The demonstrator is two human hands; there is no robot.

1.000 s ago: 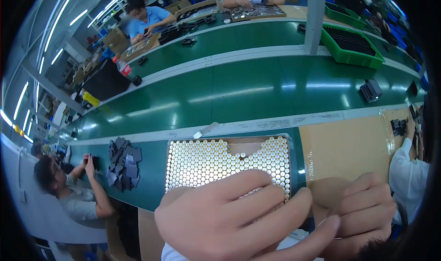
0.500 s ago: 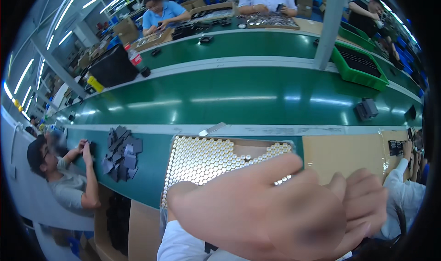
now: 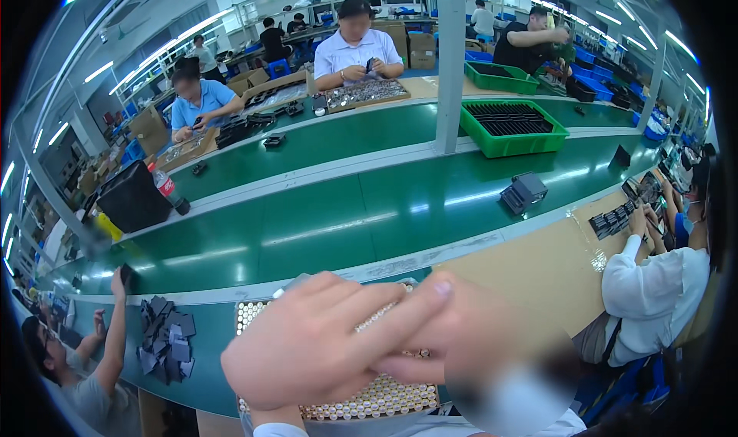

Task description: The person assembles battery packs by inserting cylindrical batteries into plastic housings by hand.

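Note:
My left hand (image 3: 315, 345) reaches in from the lower edge, over a shallow box of small round metallic pieces (image 3: 369, 405). Its fingers are bent and pressed together, pointing right, and they overlap my right hand (image 3: 473, 318). That hand comes from the right, smeared by motion, with most of its fingers hidden; one finger or thumb lies under the left fingers. Whatever the hands hold, if anything, is out of sight between them. Gold-rimmed pieces stand in close rows beneath, showing around and between the hands.
A pile of dark flat plates (image 3: 165, 341) lies to the left. Cardboard (image 3: 530, 272) covers the bench on the right. Beyond stand a black device (image 3: 524, 193), a green crate (image 3: 513, 128) and a bottle (image 3: 169, 189). Co-workers sit left, right and across; an upright post (image 3: 450, 68) rises between benches.
My view has swung to the right and up. My hands now overlap above the box, with the left hand's back in full view. The co-worker at left has stretched an arm toward the far bench.

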